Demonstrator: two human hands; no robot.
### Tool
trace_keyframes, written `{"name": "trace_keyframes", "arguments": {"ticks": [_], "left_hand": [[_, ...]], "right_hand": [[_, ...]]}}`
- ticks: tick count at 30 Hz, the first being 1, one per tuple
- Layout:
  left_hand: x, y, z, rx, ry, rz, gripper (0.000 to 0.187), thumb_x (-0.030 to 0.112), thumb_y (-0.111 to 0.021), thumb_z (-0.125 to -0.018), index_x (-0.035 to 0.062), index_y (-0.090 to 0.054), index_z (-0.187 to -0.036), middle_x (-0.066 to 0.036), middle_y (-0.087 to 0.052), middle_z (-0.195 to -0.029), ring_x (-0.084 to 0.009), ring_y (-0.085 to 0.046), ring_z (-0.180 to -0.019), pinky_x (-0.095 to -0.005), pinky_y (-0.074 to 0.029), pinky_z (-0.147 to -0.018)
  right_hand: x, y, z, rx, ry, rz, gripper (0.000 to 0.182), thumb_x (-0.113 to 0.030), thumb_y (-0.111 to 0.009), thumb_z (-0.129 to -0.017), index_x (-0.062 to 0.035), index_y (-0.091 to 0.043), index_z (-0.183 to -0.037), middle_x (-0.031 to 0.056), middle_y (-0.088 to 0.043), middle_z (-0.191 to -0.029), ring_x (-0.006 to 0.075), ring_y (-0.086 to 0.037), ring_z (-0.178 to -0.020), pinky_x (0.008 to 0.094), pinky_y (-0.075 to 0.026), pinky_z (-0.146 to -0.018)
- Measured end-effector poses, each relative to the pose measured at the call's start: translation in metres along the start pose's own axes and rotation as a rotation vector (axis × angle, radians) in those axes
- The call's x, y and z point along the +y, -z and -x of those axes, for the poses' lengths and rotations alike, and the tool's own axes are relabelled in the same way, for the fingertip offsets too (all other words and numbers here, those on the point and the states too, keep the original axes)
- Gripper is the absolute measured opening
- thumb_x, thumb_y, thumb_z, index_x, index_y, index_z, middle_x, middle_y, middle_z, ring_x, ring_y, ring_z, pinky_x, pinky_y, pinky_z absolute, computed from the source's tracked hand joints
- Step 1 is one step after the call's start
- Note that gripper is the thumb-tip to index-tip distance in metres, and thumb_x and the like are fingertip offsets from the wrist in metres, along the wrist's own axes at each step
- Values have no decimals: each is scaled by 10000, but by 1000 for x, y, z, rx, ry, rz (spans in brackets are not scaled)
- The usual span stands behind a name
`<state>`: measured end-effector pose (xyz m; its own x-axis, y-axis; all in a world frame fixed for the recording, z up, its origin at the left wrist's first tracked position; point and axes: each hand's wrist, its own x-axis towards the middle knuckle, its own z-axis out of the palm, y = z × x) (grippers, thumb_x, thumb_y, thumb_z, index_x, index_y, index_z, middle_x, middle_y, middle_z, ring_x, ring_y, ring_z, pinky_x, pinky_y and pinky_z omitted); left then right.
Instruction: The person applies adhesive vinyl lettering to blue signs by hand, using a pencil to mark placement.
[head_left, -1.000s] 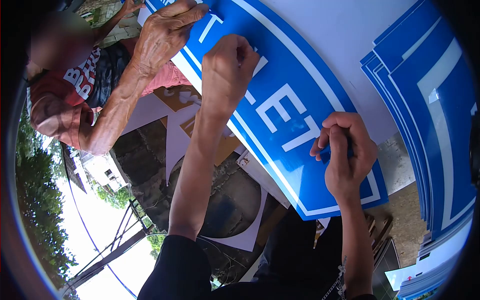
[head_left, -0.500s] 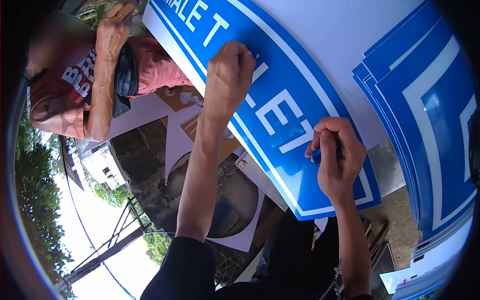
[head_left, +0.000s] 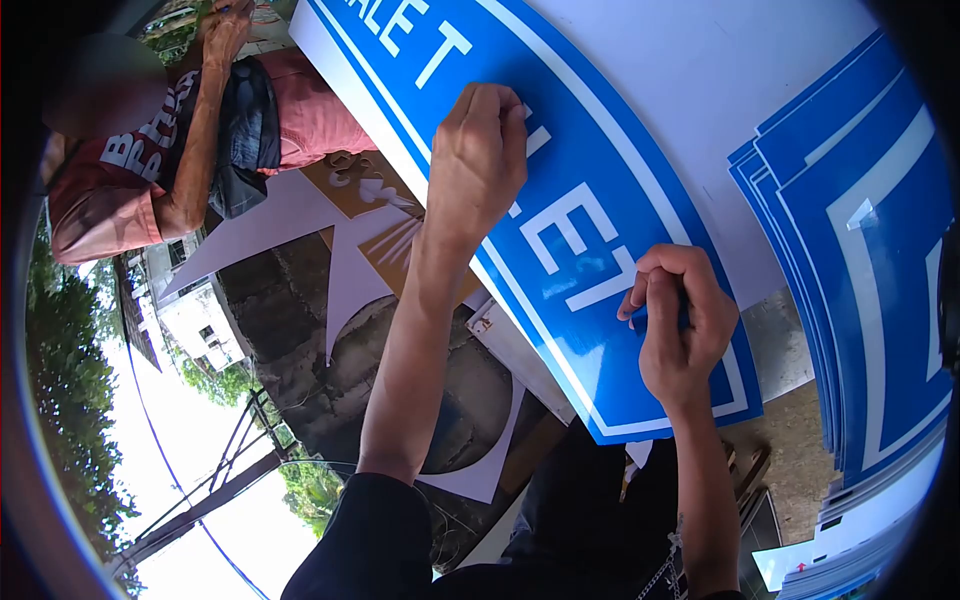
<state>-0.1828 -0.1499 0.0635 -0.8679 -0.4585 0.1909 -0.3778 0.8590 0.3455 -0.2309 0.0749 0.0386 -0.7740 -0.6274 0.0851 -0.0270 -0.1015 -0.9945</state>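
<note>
A blue sign with white letters and a white border lies across the white work surface. My left hand is closed over the lettering near its middle, its fingertips curled downward and hidden from me. Toward the sign's near end, my right hand is closed in a pinch beside the last white letter T. Something tiny may be at its fingertips, too small to name. Both wrists are bent above the sign, and the letters under my left hand are partly covered.
Similar blue signs form a stack on the right. Another person in a red shirt sits at upper left, one hand raised. White cut-out sheets and brown board pieces lie left of the sign, above dark paving.
The view has shifted slightly, moving the sign and stack a little to the right in the picture. My hands keep nearly the same places over the sign. The other person appears farther left.
</note>
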Motion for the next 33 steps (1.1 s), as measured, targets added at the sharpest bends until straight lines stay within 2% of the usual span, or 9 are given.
{"name": "trace_keyframes", "arguments": {"ticks": [5, 12, 18, 21, 24, 27, 28, 31, 33], "left_hand": [[-5, -3, 15, 91, 11, -8, 79, 27, -500, -972, -1, -553, -921, -111, -582, -709, -139, -523, -551, -297, -421, -506], [1, 7, 50, 166, 417, 140, 112, 58, -460, -1003, 14, -493, -906, -52, -461, -624, -80, -372, -529, -300, -327, -485], [-1, 6, 62, 207, 608, 283, 167, 117, -470, -1008, 1, -523, -900, -51, -478, -628, -78, -383, -531, -284, -339, -491], [-5, 20, 63, 97, 772, 597, 218, 165, -469, -1018, -2, -576, -926, -30, -518, -765, -79, -457, -671, -238, -396, -613], [-4, 24, 53, 124, 848, 729, 294, 250, -529, -1004, -9, -605, -890, -18, -513, -698, -81, -463, -629, -234, -392, -585], [9, 24, 37, 51, 878, 298, 408, 359, -585, -974, -17, -628, -824, -4, -509, -611, -74, -443, -564, -241, -365, -534], [22, 25, 25, 66, 809, 210, 352, 267, -642, -934, -42, -617, -768, -77, -562, -609, -100, -512, -552, -277, -408, -512], [10, 12, 24, 34, 687, 77, 302, 223, -687, -886, -37, -629, -746, -83, -576, -607, -110, -525, -552, -290, -427, -527], [5, 8, 24, 108, 632, 196, 251, 177, -704, -852, -43, -643, -747, -82, -582, -615, -118, -541, -552, -305, -431, -527]], "right_hand": [[0, -1, 1, 5, -4, 17, 131, -44, -484, -981, -31, -611, -950, 55, -583, -625, 116, -579, -507, 227, -477, -490], [2, 1, 2, -9, -15, 0, 82, -22, -535, -947, -23, -617, -950, 80, -643, -741, 126, -643, -575, 215, -483, -502], [3, 2, 0, -16, -25, 46, 84, -21, -531, -946, -24, -615, -955, 77, -645, -768, 130, -646, -581, 218, -471, -502], [4, -1, 0, -17, -9, 72, 92, -20, -522, -949, -30, -613, -955, 73, -643, -772, 126, -641, -577, 211, -452, -496], [5, -3, -4, -24, 8, 96, 97, -20, -517, -951, -35, -613, -955, 71, -640, -764, 120, -634, -570, 203, -438, -495], [0, -1, -3, -32, 16, 124, 101, -25, -513, -957, -37, -613, -953, 69, -636, -752, 117, -627, -562, 202, -433, -494], [-1, -1, -2, -27, 17, 128, 102, -27, -512, -958, -37, -614, -953, 67, -635, -748, 116, -625, -560, 203, -433, -492], [-1, -3, -3, -14, 25, 149, 118, -35, -500, -968, -37, -618, -957, 63, -622, -711, 119, -613, -544, 213, -445, -489], [0, -4, -8, 1, 44, 164, 146, -43, -480, -980, -35, -625, -967, 62, -600, -652, 127, -593, -520, 227, -471, -489]]}}
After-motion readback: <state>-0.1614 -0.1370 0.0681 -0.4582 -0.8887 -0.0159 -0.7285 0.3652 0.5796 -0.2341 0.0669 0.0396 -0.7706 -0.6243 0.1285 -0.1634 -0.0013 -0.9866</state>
